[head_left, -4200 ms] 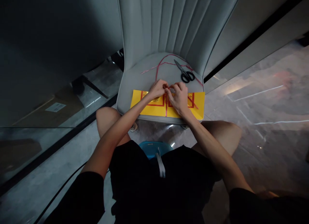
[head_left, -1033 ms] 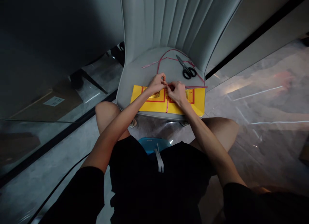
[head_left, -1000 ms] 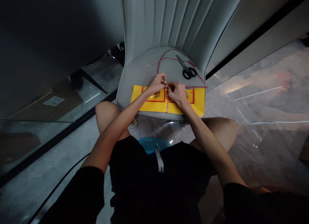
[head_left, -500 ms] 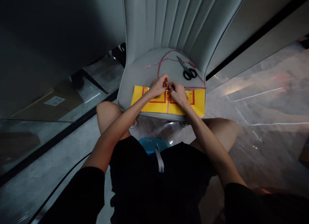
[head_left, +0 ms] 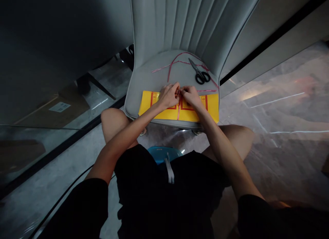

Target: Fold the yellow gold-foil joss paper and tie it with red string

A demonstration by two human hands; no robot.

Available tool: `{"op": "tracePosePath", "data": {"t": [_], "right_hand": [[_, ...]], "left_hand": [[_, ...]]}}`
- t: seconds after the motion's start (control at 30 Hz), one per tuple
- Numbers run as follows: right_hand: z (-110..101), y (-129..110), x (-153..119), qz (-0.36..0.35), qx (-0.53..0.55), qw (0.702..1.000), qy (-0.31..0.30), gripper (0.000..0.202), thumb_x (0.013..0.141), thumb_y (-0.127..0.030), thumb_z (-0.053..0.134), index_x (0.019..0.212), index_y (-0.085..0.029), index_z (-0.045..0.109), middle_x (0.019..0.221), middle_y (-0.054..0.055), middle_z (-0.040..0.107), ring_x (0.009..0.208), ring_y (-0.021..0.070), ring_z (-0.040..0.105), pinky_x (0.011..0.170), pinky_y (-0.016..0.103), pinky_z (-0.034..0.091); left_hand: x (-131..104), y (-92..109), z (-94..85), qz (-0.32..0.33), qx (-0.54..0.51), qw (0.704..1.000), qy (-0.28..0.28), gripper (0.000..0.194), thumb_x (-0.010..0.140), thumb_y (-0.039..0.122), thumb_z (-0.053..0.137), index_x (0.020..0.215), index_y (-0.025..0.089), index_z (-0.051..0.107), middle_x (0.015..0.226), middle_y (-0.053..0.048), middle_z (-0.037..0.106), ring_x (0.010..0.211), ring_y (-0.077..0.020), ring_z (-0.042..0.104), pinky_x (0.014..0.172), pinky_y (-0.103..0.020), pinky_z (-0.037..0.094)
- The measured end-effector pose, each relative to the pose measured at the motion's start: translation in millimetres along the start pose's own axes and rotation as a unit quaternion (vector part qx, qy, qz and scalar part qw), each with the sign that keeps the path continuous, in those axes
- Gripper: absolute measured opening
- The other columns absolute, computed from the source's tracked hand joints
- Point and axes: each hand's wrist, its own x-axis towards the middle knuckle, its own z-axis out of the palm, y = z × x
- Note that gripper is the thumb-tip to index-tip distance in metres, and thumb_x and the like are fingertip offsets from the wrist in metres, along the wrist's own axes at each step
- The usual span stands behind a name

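A yellow packet (head_left: 212, 107) with red print lies across the front of the grey chair seat. One pink ribbon (head_left: 178, 112) runs over its middle, from the near edge up to the hands. My left hand (head_left: 169, 95) and my right hand (head_left: 190, 96) meet above the packet's far edge, fingertips pinched close together on the ribbon; the exact grip is too small to make out. A ribbon end (head_left: 207, 91) sticks out to the right of my right hand. Behind lie loose pink ribbon (head_left: 171, 66) and scissors (head_left: 202, 74) with black handles.
The chair's grey backrest (head_left: 180, 23) rises behind the seat. A blue object (head_left: 160, 153) shows between my legs. To the left, a cardboard box (head_left: 74, 105) stands behind a dark-framed glass panel, and a black cable (head_left: 68, 189) crosses the floor.
My left hand has turned and come down slightly, its back now more over the packet. The ribbon end at the right has shifted a little left and up.
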Motion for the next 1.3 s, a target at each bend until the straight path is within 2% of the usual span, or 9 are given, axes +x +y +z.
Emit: {"op": "tracePosePath", "data": {"t": [0.17,0.3,0.43,0.53,0.6,0.73,1.0,1.17,1.3], "right_hand": [[1.4,0.9,1.7,-0.007,-0.007,1.000,-0.001,0.016,0.088,-0.029,0.054,0.076,-0.023,0.063,0.065,0.004,0.062,0.075,0.0248,0.063,0.079,0.042,0.057],[3.4,3.3,4.1,-0.003,-0.011,1.000,0.004,0.017,0.090,-0.029,0.057,0.075,-0.023,0.064,0.064,0.002,0.060,0.075,0.0240,0.063,0.080,0.041,0.055],[4.4,4.6,5.2,-0.008,-0.006,1.000,0.010,0.017,0.090,-0.025,0.057,0.075,-0.022,0.064,0.065,0.001,0.060,0.077,0.0235,0.063,0.083,0.039,0.053],[5.0,4.6,4.9,-0.011,-0.024,0.999,0.018,0.016,0.089,-0.025,0.059,0.076,-0.022,0.065,0.070,0.002,0.064,0.078,0.0235,0.063,0.083,0.039,0.052],[5.9,4.7,4.4,-0.013,-0.044,0.999,0.028,0.014,0.088,-0.027,0.061,0.075,-0.022,0.066,0.073,0.004,0.067,0.079,0.0241,0.063,0.082,0.039,0.051],[7.6,4.1,1.7,-0.035,-0.061,0.996,0.059,0.013,0.085,-0.033,0.065,0.076,-0.024,0.066,0.076,0.006,0.072,0.081,0.0262,0.064,0.080,0.039,0.052],[-1.5,-3.1,-11.6,-0.015,-0.101,0.993,0.067,0.009,0.084,-0.026,0.068,0.075,-0.024,0.065,0.084,0.010,0.075,0.086,0.0299,0.068,0.090,0.046,0.053],[-4.3,-4.3,-14.6,-0.022,-0.148,0.986,0.071,0.008,0.083,-0.022,0.064,0.079,-0.021,0.071,0.087,0.013,0.077,0.091,0.0313,0.068,0.093,0.047,0.053],[-6.8,-9.8,-15.0,-0.007,-0.176,0.983,0.052,0.017,0.085,-0.022,0.062,0.089,-0.016,0.077,0.090,0.014,0.079,0.093,0.0313,0.070,0.091,0.044,0.054]], "left_hand": [[-4.6,4.9,0.2,-0.019,-0.007,1.000,0.007,0.025,0.077,0.008,0.068,0.094,0.024,0.058,0.084,-0.003,0.066,0.090,-0.0249,0.064,0.093,-0.036,0.048],[-1.9,0.1,2.9,-0.021,-0.011,1.000,0.005,0.013,0.080,0.014,0.069,0.079,0.024,0.061,0.086,-0.004,0.069,0.096,-0.0257,0.063,0.098,-0.038,0.045],[1.7,-7.0,7.0,-0.033,-0.051,0.998,0.020,0.022,0.084,0.011,0.065,0.067,0.025,0.059,0.080,-0.004,0.067,0.100,-0.0274,0.060,0.103,-0.039,0.040],[2.7,-10.6,7.8,-0.046,-0.067,0.996,0.030,0.024,0.084,0.012,0.066,0.065,0.025,0.059,0.077,-0.004,0.064,0.097,-0.0280,0.058,0.100,-0.039,0.039],[2.1,-11.6,7.1,-0.063,-0.049,0.996,0.043,0.022,0.085,0.013,0.066,0.067,0.025,0.059,0.077,-0.005,0.064,0.097,-0.0290,0.058,0.099,-0.040,0.040],[-0.9,-11.1,6.8,-0.069,0.019,0.995,0.074,0.025,0.083,0.010,0.064,0.066,0.024,0.053,0.083,-0.009,0.067,0.112,-0.0349,0.057,0.111,-0.049,0.033],[-1.3,-2.7,5.6,-0.107,0.022,0.992,0.058,0.027,0.078,0.001,0.062,0.066,0.022,0.051,0.093,-0.011,0.072,0.126,-0.0389,0.055,0.115,-0.053,0.029],[-2.8,14.1,-2.7,-0.150,0.119,0.981,0.021,0.019,0.085,0.004,0.056,0.076,0.019,0.064,0.109,-0.015,0.077,0.129,-0.0371,0.058,0.113,-0.051,0.033],[-2.1,16.9,-4.9,-0.163,0.189,0.968,0.020,0.026,0.089,0.008,0.051,0.093,0.017,0.075,0.116,-0.014,0.078,0.132,-0.0332,0.060,0.114,-0.048,0.038]]}}
